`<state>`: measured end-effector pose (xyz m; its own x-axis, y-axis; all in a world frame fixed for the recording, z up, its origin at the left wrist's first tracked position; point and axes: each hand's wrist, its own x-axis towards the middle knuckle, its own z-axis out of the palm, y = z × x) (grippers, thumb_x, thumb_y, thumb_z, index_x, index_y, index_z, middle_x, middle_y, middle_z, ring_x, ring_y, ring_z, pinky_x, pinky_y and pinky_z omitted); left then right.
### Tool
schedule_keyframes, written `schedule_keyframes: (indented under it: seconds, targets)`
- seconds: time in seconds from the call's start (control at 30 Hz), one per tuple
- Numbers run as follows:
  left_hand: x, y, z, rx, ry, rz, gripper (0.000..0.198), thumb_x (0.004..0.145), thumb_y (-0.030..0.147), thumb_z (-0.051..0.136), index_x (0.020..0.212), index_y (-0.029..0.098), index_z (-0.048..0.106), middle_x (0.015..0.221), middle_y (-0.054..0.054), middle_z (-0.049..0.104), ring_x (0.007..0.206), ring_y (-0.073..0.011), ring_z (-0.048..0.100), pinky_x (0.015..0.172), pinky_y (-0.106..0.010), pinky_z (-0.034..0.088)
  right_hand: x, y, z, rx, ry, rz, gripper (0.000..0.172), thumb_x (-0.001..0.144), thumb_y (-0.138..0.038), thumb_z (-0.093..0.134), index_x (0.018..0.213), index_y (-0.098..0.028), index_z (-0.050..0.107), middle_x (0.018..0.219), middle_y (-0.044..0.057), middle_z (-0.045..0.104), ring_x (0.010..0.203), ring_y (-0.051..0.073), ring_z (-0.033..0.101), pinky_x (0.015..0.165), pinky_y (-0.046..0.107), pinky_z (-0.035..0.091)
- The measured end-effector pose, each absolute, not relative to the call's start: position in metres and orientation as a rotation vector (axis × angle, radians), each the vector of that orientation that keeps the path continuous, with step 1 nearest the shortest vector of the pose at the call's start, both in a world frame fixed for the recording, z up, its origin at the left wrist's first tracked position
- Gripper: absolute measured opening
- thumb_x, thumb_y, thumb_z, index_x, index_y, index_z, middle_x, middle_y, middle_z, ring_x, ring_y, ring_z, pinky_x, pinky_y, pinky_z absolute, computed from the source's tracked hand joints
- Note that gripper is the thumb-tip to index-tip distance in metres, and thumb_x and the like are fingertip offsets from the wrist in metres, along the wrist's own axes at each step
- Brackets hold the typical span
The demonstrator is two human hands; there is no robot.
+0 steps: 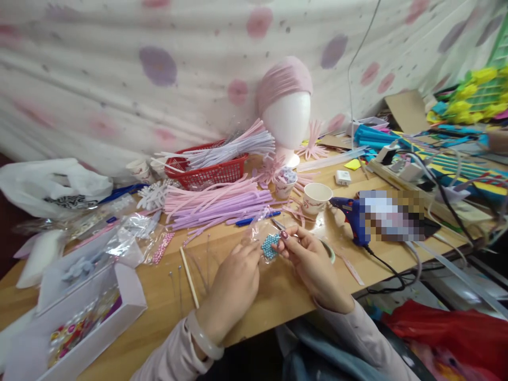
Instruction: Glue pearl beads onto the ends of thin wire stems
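Observation:
Above the front of the table, a small clear bag of turquoise beads (270, 245) is held between my two hands. My left hand (238, 272), with a pale bangle at its wrist, has its fingers closed on the bag's left side. With thumb and forefinger, my right hand (307, 259) pinches the right side of the same bag. A wooden stick (189, 276) and several thin pins lie on the table left of my left hand. Behind the bag is a blue pen (257, 218). A roll of tape (329, 251) shows partly behind my right hand.
Pink and purple pipe cleaners (218, 203) lie before a red basket (210, 172). Paper cups (316, 198) and a blue glue gun (355, 219) stand to the right, its cord hanging over the edge. A white box (130, 304) is at left; a foam head (288, 119) stands behind.

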<state>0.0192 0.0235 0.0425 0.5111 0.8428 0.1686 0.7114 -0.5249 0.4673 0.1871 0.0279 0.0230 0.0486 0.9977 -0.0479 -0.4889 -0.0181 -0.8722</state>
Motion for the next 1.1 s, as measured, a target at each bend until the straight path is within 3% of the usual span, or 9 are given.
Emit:
schedule_keyframes:
  seconds: [0.13,0.27,0.43,0.63,0.73,0.87,1.03,1.1]
  targets:
    - [0.018,0.039,0.045,2.463,1.275,0.581,0.054,0.087,-0.001,0.037,0.133,0.015,0.06,0.143,-0.013,0.059,0.134,-0.0266,0.052,0.114,-0.049,0.041,0.187,0.026,0.018,-0.865,-0.739,1.39,0.034,0.069,-0.044,0.086,0.077,-0.021,0.063,0.061,-0.005,0.064,0.054,0.009,0.053,0.062,0.027,0.047]
    - [0.017,0.061,0.044,2.496,1.404,0.574,0.052,0.088,-0.001,0.038,0.133,0.014,0.059,0.147,-0.013,0.054,0.134,-0.0273,0.051,0.114,-0.047,0.039,0.187,0.026,0.016,-0.868,-0.759,1.376,0.037,0.07,-0.047,0.085,0.077,-0.02,0.062,0.063,-0.004,0.066,0.057,0.009,0.054,0.061,0.025,0.045]
    - [0.012,0.083,0.036,2.474,1.558,0.511,0.031,0.093,0.01,0.045,0.114,0.01,0.067,0.122,-0.02,0.068,0.116,-0.0324,0.059,0.104,-0.049,0.043,0.187,0.027,0.009,-0.889,-0.795,1.375,0.038,0.071,-0.049,0.084,0.077,-0.019,0.062,0.065,-0.001,0.069,0.058,0.01,0.057,0.058,0.024,0.042]
    - [0.008,0.103,0.032,2.308,1.661,0.543,0.021,0.085,0.013,0.06,0.105,0.012,0.068,0.106,-0.016,0.067,0.106,-0.0303,0.062,0.095,-0.044,0.046,0.189,0.025,0.007,-0.917,-0.825,1.359,0.037,0.073,-0.05,0.082,0.078,-0.019,0.063,0.067,0.0,0.069,0.059,0.011,0.057,0.058,0.024,0.043]
    - [0.007,0.115,0.036,2.211,1.625,0.579,0.012,0.081,0.01,0.063,0.088,0.014,0.07,0.093,-0.011,0.068,0.095,-0.0274,0.064,0.091,-0.042,0.048,0.19,0.025,0.008,-0.929,-0.831,1.347,0.039,0.072,-0.051,0.083,0.078,-0.019,0.062,0.066,0.0,0.068,0.058,0.011,0.057,0.058,0.025,0.043]
    - [0.004,0.12,0.042,2.073,1.496,0.638,0.012,0.076,0.007,0.063,0.07,0.018,0.065,0.083,-0.006,0.067,0.092,-0.0247,0.064,0.094,-0.042,0.048,0.192,0.025,0.009,-0.941,-0.838,1.343,0.039,0.071,-0.052,0.082,0.079,-0.019,0.063,0.065,0.0,0.068,0.058,0.012,0.058,0.057,0.026,0.044]
    - [-0.009,0.112,0.052,1.692,1.31,0.615,0.01,0.078,0.014,0.061,0.071,0.019,0.055,0.071,-0.003,0.069,0.071,-0.0187,0.069,0.076,-0.038,0.058,0.195,0.024,0.011,-0.945,-0.85,1.351,0.037,0.073,-0.051,0.081,0.079,-0.02,0.062,0.066,0.0,0.068,0.06,0.013,0.059,0.059,0.027,0.044]
    - [-0.015,0.107,0.057,1.523,1.22,0.59,0.014,0.083,0.017,0.058,0.073,0.019,0.049,0.075,-0.005,0.073,0.072,-0.0182,0.073,0.074,-0.037,0.06,0.195,0.022,0.013,-0.947,-0.861,1.341,0.036,0.074,-0.051,0.081,0.079,-0.021,0.062,0.065,-0.001,0.067,0.061,0.013,0.058,0.06,0.028,0.045]
